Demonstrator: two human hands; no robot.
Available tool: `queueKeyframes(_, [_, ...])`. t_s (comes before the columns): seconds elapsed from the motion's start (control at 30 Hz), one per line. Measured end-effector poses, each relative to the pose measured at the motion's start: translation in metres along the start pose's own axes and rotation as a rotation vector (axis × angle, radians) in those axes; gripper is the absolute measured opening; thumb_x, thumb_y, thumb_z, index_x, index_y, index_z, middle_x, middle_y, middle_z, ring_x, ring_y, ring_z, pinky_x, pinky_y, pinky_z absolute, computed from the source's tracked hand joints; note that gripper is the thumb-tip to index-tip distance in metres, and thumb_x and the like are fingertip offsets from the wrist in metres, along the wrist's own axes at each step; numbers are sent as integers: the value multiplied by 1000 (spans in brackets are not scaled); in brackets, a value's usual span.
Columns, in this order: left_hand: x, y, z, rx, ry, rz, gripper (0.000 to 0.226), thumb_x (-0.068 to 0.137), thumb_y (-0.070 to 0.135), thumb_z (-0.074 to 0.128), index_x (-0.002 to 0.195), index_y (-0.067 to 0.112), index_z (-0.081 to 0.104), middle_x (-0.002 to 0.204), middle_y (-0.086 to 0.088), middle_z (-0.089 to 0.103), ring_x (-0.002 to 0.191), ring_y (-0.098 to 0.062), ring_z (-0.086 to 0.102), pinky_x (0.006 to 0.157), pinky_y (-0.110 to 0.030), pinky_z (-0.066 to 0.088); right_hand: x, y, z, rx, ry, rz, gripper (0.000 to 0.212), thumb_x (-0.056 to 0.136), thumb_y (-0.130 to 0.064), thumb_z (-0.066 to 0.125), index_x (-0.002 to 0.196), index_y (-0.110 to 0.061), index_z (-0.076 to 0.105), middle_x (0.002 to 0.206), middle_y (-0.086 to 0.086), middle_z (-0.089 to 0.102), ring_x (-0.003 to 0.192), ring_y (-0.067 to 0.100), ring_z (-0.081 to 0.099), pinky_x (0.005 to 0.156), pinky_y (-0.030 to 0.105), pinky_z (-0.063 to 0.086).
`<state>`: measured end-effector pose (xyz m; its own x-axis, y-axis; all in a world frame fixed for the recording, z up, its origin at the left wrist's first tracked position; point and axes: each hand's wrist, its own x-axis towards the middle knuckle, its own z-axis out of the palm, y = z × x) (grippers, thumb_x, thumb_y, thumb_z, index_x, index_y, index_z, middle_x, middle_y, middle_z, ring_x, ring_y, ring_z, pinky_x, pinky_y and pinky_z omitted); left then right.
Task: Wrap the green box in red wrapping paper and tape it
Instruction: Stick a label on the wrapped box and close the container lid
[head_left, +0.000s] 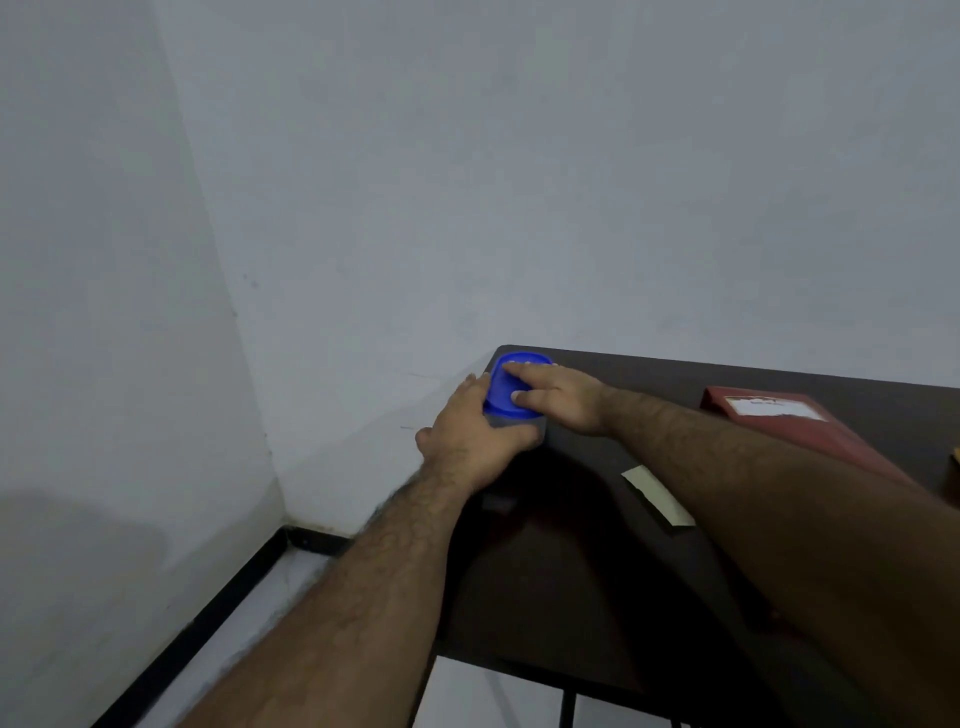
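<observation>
A red flat rectangular package (831, 441) with a white label lies at the right on the dark table (571, 571). No green surface shows. At the table's far left corner stands a small container with a blue lid (501, 397). My left hand (475, 439) grips the container's side from the left, its thumb wrapped across the front. My right hand (558, 397) lies over the blue lid, fingers reaching its far rim and thumb on its near rim.
A pale strip of paper or tape (657, 493) lies on the table between my forearms. The table stands in a corner of white walls, with its left edge over a light floor with black skirting (218, 597).
</observation>
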<state>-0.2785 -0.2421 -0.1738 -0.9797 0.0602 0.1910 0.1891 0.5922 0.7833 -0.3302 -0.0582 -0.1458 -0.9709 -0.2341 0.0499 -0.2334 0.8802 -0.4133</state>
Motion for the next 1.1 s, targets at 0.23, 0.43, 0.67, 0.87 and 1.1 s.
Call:
queueKeyframes(0.23, [23, 10, -22, 645, 86, 293, 61, 97, 79, 30, 83, 26, 58, 73, 8, 56, 82, -20, 57, 87, -41, 47, 29, -3, -27, -106, 94, 63, 47, 111, -24, 41, 156, -18, 48, 162, 10, 43, 151, 25, 35, 121, 35, 24])
queueKeyframes(0.43, [48, 7, -4, 642, -123, 357, 48, 109, 35, 35, 130, 0, 60, 140, -23, 62, 131, -33, 54, 117, -40, 37, 49, 14, -20, -148, -66, 32, 63, 104, -20, 41, 166, -22, 29, 171, -1, 29, 158, 21, 26, 130, 39, 17])
queueKeyframes(0.67, [50, 3, 7, 565, -133, 327, 59, 110, 35, 30, 151, -3, 47, 158, -23, 47, 147, -31, 41, 127, -38, 26, 55, 23, -13, -76, -12, 47, 58, 107, -22, 39, 165, -24, 32, 170, -3, 33, 155, 16, 29, 124, 29, 18])
queueKeyframes(0.87, [59, 3, 7, 796, -129, 350, 72, 99, 48, 15, 127, 2, 62, 135, -20, 64, 125, -31, 56, 113, -41, 41, 58, 28, -1, 42, 76, 33, 55, 106, -20, 42, 161, -24, 42, 166, -3, 40, 153, 16, 34, 125, 29, 23])
queueKeyframes(1.1, [47, 2, 16, 836, -84, 321, 72, 109, 50, 13, 165, 6, 29, 172, -11, 30, 161, -24, 21, 132, -48, 12, 46, 26, 1, -145, 80, -12, 55, 112, -25, 32, 166, -19, 27, 175, 0, 14, 161, 14, 11, 131, 34, 6])
